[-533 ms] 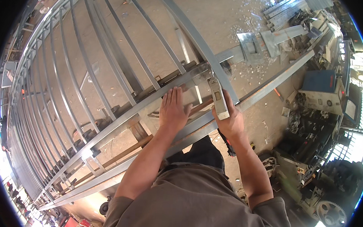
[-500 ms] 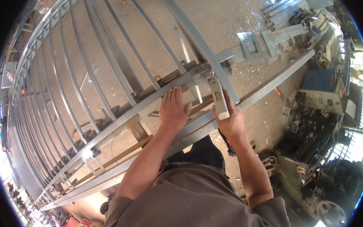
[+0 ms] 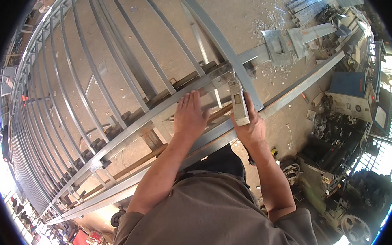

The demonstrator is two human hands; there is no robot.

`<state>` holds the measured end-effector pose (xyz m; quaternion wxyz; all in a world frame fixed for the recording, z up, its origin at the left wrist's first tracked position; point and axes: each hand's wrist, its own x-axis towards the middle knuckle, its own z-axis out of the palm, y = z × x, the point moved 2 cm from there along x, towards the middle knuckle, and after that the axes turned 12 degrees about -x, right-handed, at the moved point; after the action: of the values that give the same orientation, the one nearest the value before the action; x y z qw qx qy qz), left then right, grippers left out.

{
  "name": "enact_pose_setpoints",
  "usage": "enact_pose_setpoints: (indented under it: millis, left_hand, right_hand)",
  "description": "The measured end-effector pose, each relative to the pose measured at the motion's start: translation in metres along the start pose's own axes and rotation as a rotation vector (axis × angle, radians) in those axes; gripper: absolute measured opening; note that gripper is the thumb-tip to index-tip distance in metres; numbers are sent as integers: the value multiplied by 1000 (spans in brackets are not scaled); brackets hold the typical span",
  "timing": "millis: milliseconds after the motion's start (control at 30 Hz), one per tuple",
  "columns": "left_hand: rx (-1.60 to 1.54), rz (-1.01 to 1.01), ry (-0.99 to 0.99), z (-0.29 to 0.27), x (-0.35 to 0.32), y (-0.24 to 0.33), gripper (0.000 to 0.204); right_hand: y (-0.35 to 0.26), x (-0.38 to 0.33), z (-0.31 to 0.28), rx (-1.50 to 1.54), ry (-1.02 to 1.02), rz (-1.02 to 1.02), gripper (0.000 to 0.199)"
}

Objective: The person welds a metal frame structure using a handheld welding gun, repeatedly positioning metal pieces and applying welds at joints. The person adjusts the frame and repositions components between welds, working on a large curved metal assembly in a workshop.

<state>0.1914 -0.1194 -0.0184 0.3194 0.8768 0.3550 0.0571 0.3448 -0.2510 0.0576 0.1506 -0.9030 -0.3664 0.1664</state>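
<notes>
My right hand (image 3: pixel 251 128) is closed round a short, box-shaped spirit level (image 3: pixel 239 105) with a small window in its face. The level is beside the flat end bar (image 3: pixel 247 83) of a metal frame, near its corner. My left hand (image 3: pixel 189 114) lies with its fingers stretched out, their tips on the long square rail (image 3: pixel 142 120) of that frame. Nothing is gripped in it. Part of the level's underside is hidden by my right fingers and palm.
Many parallel bars (image 3: pixel 103 54) run from the rail to the far left. A second long beam (image 3: pixel 292 89) passes close in front of me. Cut plates (image 3: pixel 274 46) lie at the far right. A blue and beige machine (image 3: pixel 348 96) and a toothed wheel (image 3: pixel 355 231) stand right.
The scene has shifted slightly to the right in view. Both hands keep nearly the same places, the left on the rail and the right holding the spirit level.
</notes>
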Motion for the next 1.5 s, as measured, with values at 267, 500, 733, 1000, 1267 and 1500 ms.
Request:
enact_pose_setpoints:
  millis: [267,500,733,1000,1267,1500]
  left_hand:
    - [43,43,40,-2,0,-2,72]
    - [-41,170,163,-17,-11,-4,56]
    - [-125,168,90,-12,-89,-20,43]
    - [-102,46,123,-1,-155,-54,44]
    - [-86,51,169,8,-164,-61,44]
    - [-92,44,163,7,-164,-61,43]
  right_hand:
    - [-3,3,-3,-42,18,-24,76]
    - [-5,3,-7,-24,-16,-1,74]
    - [-9,1,-13,-2,-78,52,72]
    - [-9,-2,-15,34,-59,40,73]
    - [-5,-6,-13,16,-61,76,69]
    - [-5,-9,-13,-17,-39,59,76]
